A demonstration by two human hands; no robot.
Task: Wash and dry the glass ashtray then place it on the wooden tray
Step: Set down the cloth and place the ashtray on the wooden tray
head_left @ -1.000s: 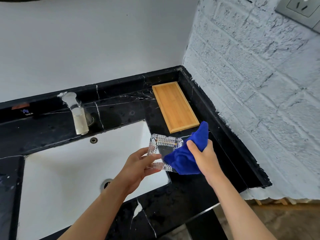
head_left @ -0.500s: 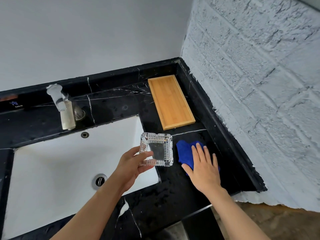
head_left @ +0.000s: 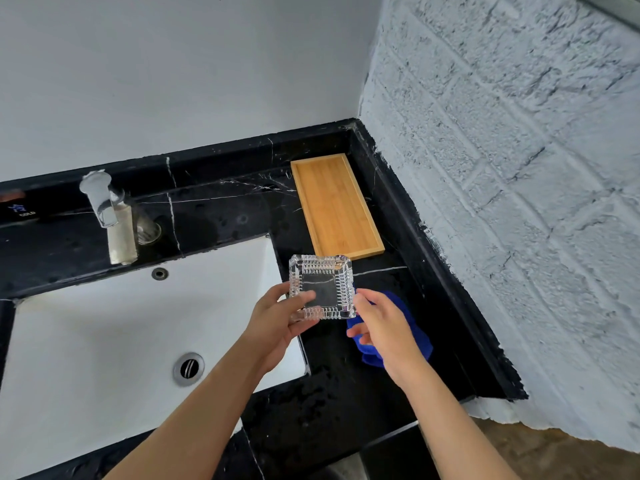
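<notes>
The left hand (head_left: 277, 327) pinches the glass ashtray (head_left: 321, 287) by its near-left corner, thumb on top and fingers curled beneath, holding it above the black marble counter (head_left: 221, 216) just short of the wooden tray (head_left: 336, 206). The right hand (head_left: 384, 327) touches the ashtray's right edge with loosely curled, parted fingers, above the blue cloth (head_left: 415, 327) lying on the counter.

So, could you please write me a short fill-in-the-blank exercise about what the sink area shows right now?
1. The left hand holds the glass ashtray by its ____ edge.
2. The wooden tray has ____ on it.
3. The blue cloth lies on the black ____.
4. The faucet stands behind the white ____.

Missing words: left; nothing; countertop; sink
</notes>
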